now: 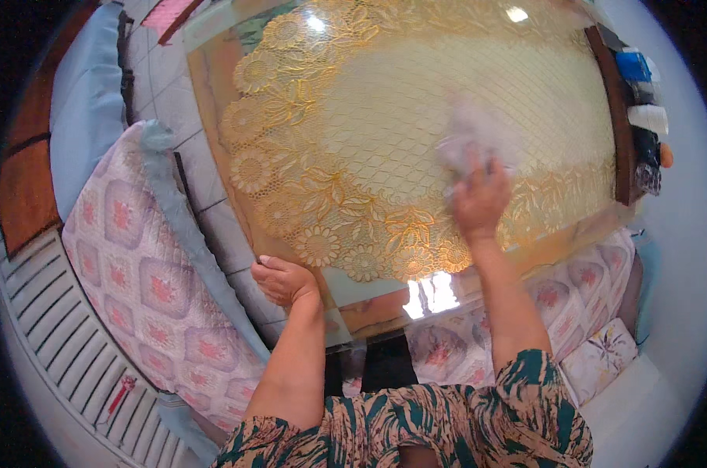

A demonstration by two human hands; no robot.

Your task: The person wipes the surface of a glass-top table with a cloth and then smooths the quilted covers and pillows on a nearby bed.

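The pale cloth (472, 129) lies on the surface (373, 308), inward from its right edge and well in from its near edge, over the plain lattice middle of the gold lace cover (279, 168). It bunches under and just beyond the fingers of the right hand (481, 201), so from that grip it lies toward the far edge; its longer way seems to run far to near, though blur softens its outline. The right grip holds the cloth's near part, but whether pinched or pressed down I cannot tell. The left hand (285, 281) is much farther from it, at the left edge by the near left corner, fingers bent; whether its grip clasps the edge or only rests there is hidden. A dark brown strip (609, 117) stands along the right edge.
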